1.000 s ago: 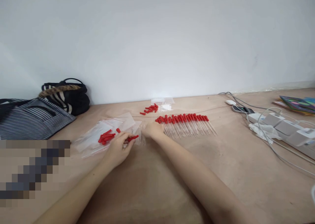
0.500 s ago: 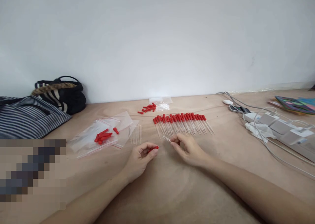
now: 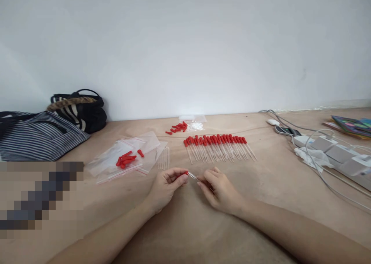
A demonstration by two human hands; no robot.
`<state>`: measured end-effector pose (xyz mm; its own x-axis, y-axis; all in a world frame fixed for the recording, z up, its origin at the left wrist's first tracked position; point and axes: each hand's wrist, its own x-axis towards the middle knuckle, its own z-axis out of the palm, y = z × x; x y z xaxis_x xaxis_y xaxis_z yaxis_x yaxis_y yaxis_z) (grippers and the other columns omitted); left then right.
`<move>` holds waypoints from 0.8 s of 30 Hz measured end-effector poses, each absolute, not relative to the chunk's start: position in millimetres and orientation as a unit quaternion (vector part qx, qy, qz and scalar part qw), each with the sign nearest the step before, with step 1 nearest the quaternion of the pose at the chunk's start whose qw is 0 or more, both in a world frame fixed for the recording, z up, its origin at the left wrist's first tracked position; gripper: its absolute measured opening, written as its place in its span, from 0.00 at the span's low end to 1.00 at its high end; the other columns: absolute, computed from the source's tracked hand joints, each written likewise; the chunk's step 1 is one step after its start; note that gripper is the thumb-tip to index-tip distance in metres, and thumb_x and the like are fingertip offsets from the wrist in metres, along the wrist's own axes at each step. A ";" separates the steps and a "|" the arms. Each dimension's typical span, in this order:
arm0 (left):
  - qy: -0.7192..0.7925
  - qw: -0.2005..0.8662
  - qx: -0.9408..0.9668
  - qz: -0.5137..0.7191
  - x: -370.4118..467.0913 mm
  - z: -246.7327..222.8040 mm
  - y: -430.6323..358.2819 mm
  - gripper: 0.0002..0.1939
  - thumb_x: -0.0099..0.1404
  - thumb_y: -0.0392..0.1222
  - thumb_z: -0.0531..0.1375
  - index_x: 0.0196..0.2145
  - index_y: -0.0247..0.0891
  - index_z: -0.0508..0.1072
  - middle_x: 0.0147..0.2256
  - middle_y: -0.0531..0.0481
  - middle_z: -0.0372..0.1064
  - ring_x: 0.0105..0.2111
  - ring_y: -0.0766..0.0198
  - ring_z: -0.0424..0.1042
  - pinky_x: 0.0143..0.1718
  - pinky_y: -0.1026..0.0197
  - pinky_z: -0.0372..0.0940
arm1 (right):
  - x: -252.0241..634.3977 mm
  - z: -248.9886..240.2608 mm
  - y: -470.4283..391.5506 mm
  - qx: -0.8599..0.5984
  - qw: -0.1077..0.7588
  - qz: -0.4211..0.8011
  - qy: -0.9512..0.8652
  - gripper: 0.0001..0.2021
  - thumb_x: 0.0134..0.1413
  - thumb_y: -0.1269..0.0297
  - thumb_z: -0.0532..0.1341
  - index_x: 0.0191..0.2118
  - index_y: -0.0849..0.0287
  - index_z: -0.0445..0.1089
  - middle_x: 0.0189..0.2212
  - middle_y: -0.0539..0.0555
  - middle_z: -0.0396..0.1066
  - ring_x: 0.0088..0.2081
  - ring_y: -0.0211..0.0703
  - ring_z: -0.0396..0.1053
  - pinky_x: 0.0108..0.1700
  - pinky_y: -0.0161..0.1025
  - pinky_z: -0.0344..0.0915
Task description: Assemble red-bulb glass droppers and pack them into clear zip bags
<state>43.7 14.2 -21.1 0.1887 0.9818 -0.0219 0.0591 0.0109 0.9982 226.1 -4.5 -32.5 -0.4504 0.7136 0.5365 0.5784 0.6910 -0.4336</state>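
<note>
Right now, taking the gap between the hands as the clock's centre, the left hand sits at nine o'clock and the right hand at three, both just above the wooden table. The left fingers are closed around a red rubber bulb, pinched by the thumb, its mouth facing the right hand. The right fingers are closed on a clear tube, which slants up toward ten o'clock and meets the bulb's mouth; at this size it is hard to say whether the end has slipped inside.

A row of red-capped droppers lies from twelve to two o'clock, their tips toward the person. At ten, near the left hand, bare tubes lie side by side. Between nine and ten, loose red bulbs rest on overlapping plastic bags, one stray bulb slightly apart. Farther off, between eleven and twelve, is a second heap of bulbs, with a clear packet beside it at twelve. White plugs and cables stand well away toward three.
</note>
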 end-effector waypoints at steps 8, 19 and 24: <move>0.472 0.517 0.556 0.449 41.4 -26.4 13.9 0.13 0.43 0.44 0.67 0.28 0.38 0.77 0.25 0.51 0.75 0.27 0.65 0.71 0.31 0.64 0.66 | 230.2 -31.1 -1.0 -0.325 0.333 0.059 -0.883 0.06 0.55 0.72 0.48 0.32 0.60 0.61 0.23 0.49 0.63 0.25 0.35 0.58 0.32 0.35 0.52; 0.475 0.500 0.591 0.418 40.6 -28.5 11.1 0.10 0.43 0.42 0.66 0.27 0.38 0.78 0.24 0.50 0.75 0.24 0.64 0.71 0.27 0.63 0.67 | 244.4 -19.2 9.4 -0.262 0.295 -0.070 -0.916 0.15 0.49 0.78 0.47 0.36 0.61 0.67 0.23 0.51 0.64 0.22 0.35 0.53 0.34 0.39 0.48; 0.471 0.463 0.623 0.418 42.7 -26.2 9.4 0.08 0.44 0.42 0.65 0.26 0.38 0.78 0.23 0.50 0.75 0.23 0.63 0.70 0.25 0.63 0.66 | 243.3 -18.4 10.0 -0.258 0.293 -0.105 -0.915 0.14 0.47 0.79 0.47 0.32 0.61 0.68 0.21 0.50 0.62 0.21 0.34 0.51 0.34 0.39 0.47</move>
